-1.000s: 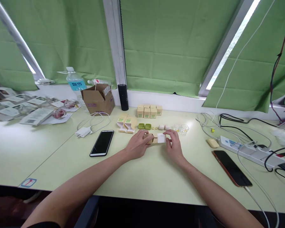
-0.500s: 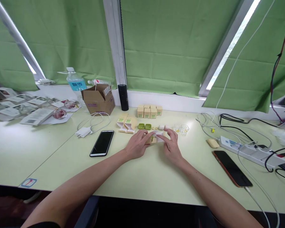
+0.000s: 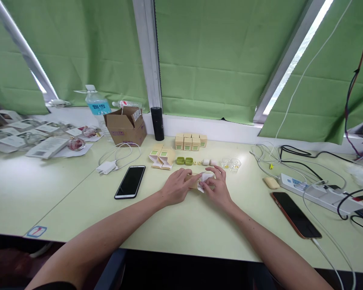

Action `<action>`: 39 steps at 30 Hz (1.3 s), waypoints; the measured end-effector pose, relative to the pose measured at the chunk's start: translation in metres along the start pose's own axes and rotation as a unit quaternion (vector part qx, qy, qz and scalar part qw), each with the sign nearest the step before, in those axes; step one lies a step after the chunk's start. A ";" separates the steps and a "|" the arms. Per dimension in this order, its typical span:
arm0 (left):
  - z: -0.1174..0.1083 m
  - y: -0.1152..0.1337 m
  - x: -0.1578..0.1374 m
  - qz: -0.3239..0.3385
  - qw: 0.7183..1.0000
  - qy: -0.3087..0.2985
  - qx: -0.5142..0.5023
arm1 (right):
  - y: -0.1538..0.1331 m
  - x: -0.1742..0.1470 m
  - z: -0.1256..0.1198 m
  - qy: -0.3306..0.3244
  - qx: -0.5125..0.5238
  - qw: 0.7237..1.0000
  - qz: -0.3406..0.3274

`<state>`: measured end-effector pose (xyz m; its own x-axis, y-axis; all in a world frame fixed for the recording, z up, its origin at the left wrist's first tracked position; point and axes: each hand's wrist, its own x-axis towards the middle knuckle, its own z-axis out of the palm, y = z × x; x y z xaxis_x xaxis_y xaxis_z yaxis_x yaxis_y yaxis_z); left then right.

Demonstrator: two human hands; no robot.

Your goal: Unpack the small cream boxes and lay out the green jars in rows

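Between my hands lies a small cardboard box (image 3: pixel 194 184), partly unfolded, with its white inner flaps turned toward the right. My left hand (image 3: pixel 177 187) is closed on the box's left side, its index finger stretched along the top. With thumb and fingers, my right hand (image 3: pixel 217 187) pinches a white flap at the right end. My fingers hide much of the box. Just beyond stand two green trays (image 3: pixel 184 161), tiny yellow pieces (image 3: pixel 197 163), two pale pink-white pieces (image 3: pixel 209 162) and clear plastic cups (image 3: pixel 230 164).
Several finished small boxes (image 3: pixel 187 142) stand at the back, and flat open cartons (image 3: pixel 161 157) lie left of them. A phone (image 3: pixel 130 182) rests left, another phone (image 3: pixel 295 214) right, near a power strip (image 3: pixel 317 193). A brown carton (image 3: pixel 125 125) and black flask (image 3: pixel 157 123) stand behind.
The box has tilted and turned slightly, and its white flap is now folded up more at the right. My right fingers have closed in on that flap.
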<state>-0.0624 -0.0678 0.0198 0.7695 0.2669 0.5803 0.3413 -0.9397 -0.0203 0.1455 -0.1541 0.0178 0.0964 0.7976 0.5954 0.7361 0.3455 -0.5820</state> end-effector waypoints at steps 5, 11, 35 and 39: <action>0.003 0.001 0.000 0.020 1.000 0.012 0.019 | 0.005 0.000 0.004 0.001 0.005 0.999 0.034; 0.003 0.001 0.001 0.039 0.999 -0.002 0.019 | 0.004 0.000 0.007 -0.006 0.062 0.996 0.060; -0.002 -0.011 0.004 -0.203 0.969 0.121 -0.067 | 0.007 0.011 -0.011 0.049 0.214 0.959 0.181; 0.001 -0.014 0.004 -0.243 0.949 0.144 -0.137 | 0.012 0.008 -0.007 0.019 0.190 0.966 0.176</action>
<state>-0.0635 -0.0538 0.0210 0.3639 0.6514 0.6657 0.4352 -0.7509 0.4968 0.1600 -0.1472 0.0196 0.3263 0.8825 0.3388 0.3547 0.2179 -0.9092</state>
